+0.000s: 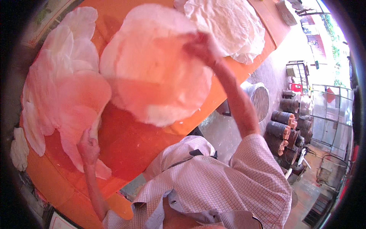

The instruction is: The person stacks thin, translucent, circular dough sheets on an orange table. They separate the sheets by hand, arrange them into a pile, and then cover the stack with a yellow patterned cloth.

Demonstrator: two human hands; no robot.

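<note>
A broad rounded sheet of soft white material, perhaps fibre wadding, lies spread on the orange-covered table. My right hand is over its upper right part, blurred, with the fingers curled; whether they grip the sheet is unclear. To the left lies a heap of overlapping thin white sheets with long lobes. On the heap's near edge rests my left hand, index finger stretched out and the other fingers bent. Anything held beneath those fingers is hidden.
A crumpled white pile of sheets sits at the table's far right. Beyond the table edge, a ribbed round metal item stands on the concrete floor. Several dark cylinders are stacked farther right. A small white bundle lies at the left edge.
</note>
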